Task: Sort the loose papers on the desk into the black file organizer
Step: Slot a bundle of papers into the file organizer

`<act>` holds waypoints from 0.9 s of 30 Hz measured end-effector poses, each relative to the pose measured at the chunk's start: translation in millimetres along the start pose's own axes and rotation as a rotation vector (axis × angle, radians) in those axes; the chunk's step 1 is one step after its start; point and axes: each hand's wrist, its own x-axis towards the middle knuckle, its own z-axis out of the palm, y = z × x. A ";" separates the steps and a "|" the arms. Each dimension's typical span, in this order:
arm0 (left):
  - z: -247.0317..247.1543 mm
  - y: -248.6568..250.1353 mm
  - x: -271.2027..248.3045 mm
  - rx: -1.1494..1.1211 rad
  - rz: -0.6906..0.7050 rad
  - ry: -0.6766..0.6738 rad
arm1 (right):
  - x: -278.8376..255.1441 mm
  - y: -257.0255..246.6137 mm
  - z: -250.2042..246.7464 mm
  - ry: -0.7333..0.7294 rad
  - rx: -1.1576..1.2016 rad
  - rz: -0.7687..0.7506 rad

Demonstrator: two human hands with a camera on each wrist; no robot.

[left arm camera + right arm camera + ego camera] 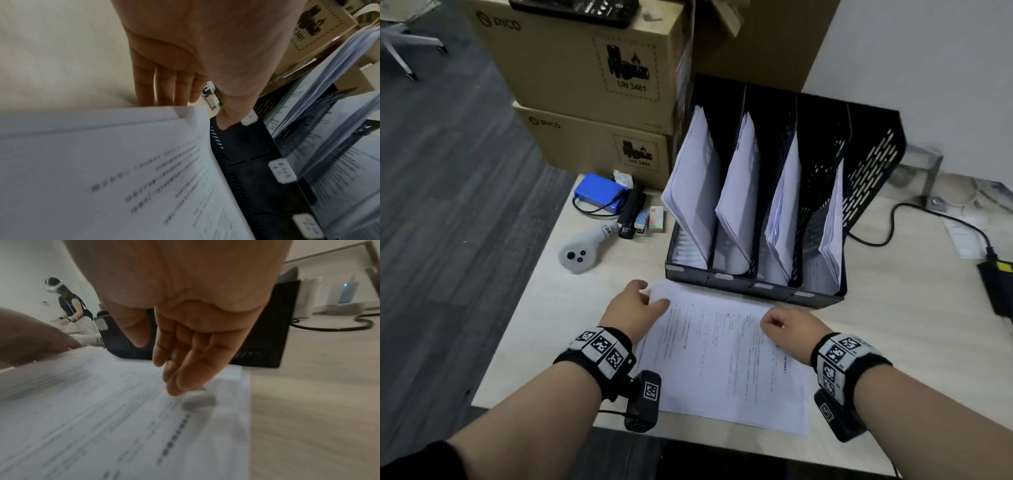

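Papers (722, 356) lay flat on the counter (544, 335), just before the black file organizer (753, 287). Left hand (631, 308) gripped their far left corner, fingers beneath the lifted edge, thumb on top. Right hand (789, 327) rested loosely curled fingertips (174, 389) on the top sheet, its grip holding nothing.

Soft, even indoor light is falling from above, with faint shadows. Head view is staying sharp but bending at edges; both wrist views are dimmer, with printed paper (107, 162) smearing into motion blur.
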 end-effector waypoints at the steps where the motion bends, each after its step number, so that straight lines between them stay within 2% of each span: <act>1: 3.9 0.9 -0.8 -0.022 -0.012 -0.015 | -0.5 6.2 2.7 -0.017 -0.022 0.009; 7: 27.7 0.1 -6.7 -0.334 -0.101 -0.125 | -8.0 21.7 9.1 -0.013 0.059 0.032; 10: 40.9 1.8 -11.5 -0.298 -0.067 -0.149 | -10.9 30.8 11.3 0.006 0.110 0.041; 13: 50.6 9.3 -16.3 -0.201 0.031 -0.133 | -11.2 50.0 9.3 0.234 0.150 0.096; 15: 52.4 14.0 -18.2 -0.245 0.074 -0.126 | -13.8 64.0 4.6 0.424 0.230 0.176; 17: 51.4 16.1 -18.8 -0.340 0.093 -0.125 | -21.1 73.1 -0.4 0.485 0.419 0.255; 19: 48.0 17.6 -18.7 -0.450 0.101 -0.112 | -27.2 80.1 -2.4 0.417 0.825 0.278; 21: 44.3 19.9 -17.6 -0.579 0.105 -0.110 | -30.5 88.8 -2.1 0.308 1.118 0.236; 24: 41.9 25.5 -15.8 -0.738 0.108 -0.165 | -31.9 95.7 -1.3 0.162 1.207 0.118; 27: 43.7 36.4 -18.8 -0.741 0.155 -0.235 | -32.0 92.8 -2.0 0.166 1.229 0.086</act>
